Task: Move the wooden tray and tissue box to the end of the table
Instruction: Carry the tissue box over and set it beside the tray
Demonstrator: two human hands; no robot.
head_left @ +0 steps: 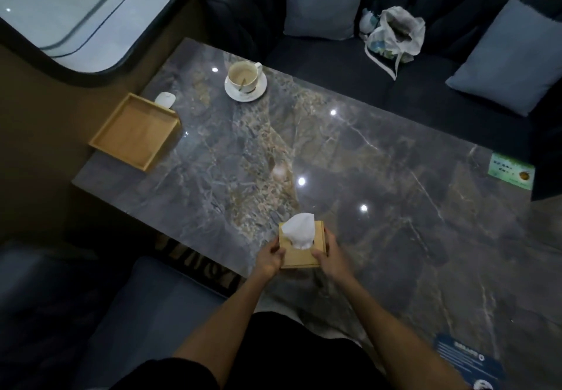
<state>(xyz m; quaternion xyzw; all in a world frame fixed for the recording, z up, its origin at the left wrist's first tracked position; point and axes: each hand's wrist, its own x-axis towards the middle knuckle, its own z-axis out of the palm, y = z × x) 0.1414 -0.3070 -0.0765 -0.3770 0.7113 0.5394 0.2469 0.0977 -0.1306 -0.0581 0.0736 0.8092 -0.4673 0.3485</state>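
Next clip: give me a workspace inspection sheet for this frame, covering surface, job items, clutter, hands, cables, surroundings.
Surface: dark marble table, glossy, with light reflections.
Job's things: wooden tray empty, at the far left end, overhanging the table edge; tissue box near the front edge, tissue sticking up.
Clutter: cup and saucer; white object behind the tray; green card; blue card.
Hands: left hand and right hand grip opposite sides of the tissue box.
Cables: nothing seen.
Surroundings: dark sofa, grey cushions, plastic bag.
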